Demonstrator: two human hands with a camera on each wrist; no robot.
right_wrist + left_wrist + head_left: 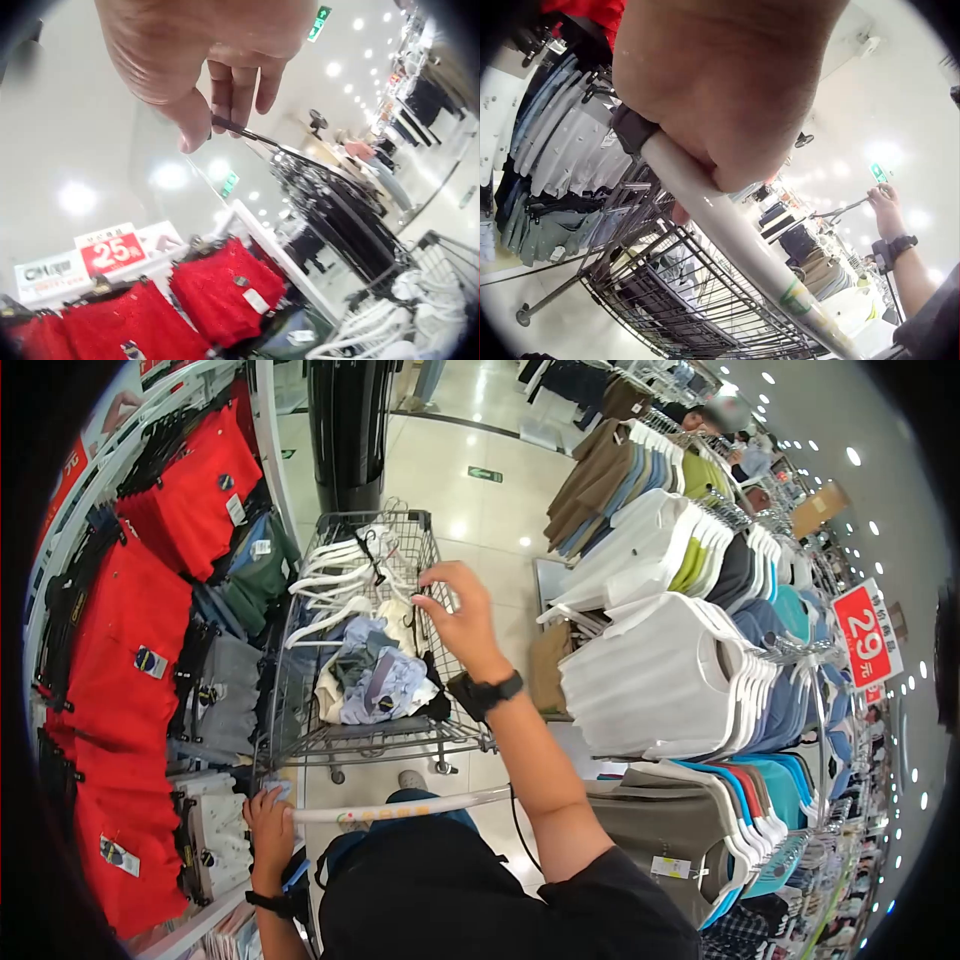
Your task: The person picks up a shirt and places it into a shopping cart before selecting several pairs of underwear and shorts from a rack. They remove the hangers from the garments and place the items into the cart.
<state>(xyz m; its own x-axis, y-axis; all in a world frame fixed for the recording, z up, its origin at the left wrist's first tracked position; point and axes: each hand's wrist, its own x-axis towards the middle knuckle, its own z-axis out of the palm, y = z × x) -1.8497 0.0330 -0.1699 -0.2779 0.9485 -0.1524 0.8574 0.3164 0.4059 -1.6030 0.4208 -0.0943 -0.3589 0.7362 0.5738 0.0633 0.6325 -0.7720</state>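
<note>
My left hand grips the left end of the white handle of a wire shopping cart. In the left wrist view its fingers wrap round the bar. My right hand is raised over the cart's right side. Between thumb and fingertips it pinches one end of a thin dark rod, which slants away over the cart; I cannot tell what kind of thing it is. Below lie white hangers at the cart's far end, and crumpled clothes, pale blue, cream and dark, nearer me.
Red garments hang on the left rack close to the cart. Racks of white shirts and other tops line the right side, with a red price sign. A black pillar stands beyond the cart; pale tiled floor runs beside it.
</note>
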